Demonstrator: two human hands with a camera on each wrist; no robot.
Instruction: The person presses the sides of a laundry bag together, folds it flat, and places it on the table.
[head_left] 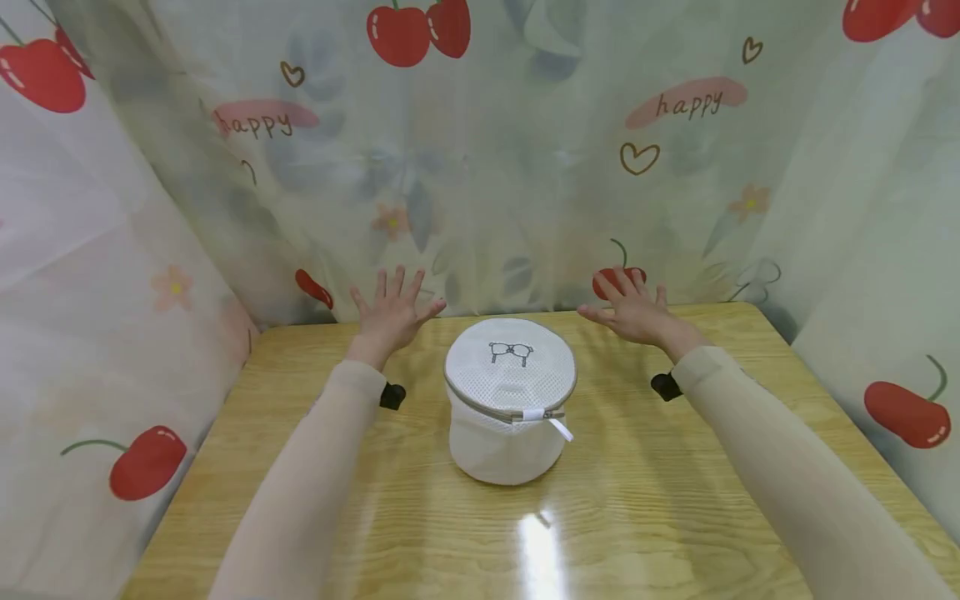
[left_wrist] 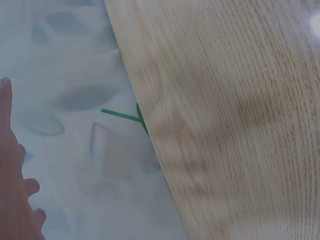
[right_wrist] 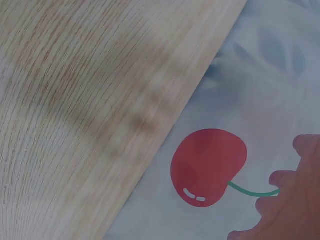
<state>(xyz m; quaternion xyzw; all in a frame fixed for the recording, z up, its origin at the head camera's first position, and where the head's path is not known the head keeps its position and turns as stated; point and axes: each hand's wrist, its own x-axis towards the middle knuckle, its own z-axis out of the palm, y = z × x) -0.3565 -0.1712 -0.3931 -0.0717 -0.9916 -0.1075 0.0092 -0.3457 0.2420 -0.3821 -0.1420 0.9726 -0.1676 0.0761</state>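
A round white mesh laundry bag (head_left: 506, 446) stands upright on the wooden table, its zipped lid printed with a pair of glasses. A white pull tab (head_left: 561, 429) hangs at the front of its zipper. To the left of the bag, my left hand (head_left: 390, 315) is held up with fingers spread, touching nothing. My right hand (head_left: 633, 312) is raised likewise on the other side, holding nothing. Only part of the left hand (left_wrist: 15, 185) shows at the edge of the left wrist view. Part of the right hand (right_wrist: 295, 200) appears in the right wrist view.
The wooden table (head_left: 600, 517) has its far edge just beneath the hands. A pale curtain (head_left: 495, 167) printed with cherries and flowers hangs behind it and along both sides. Light reflects off the tabletop in front of the bag.
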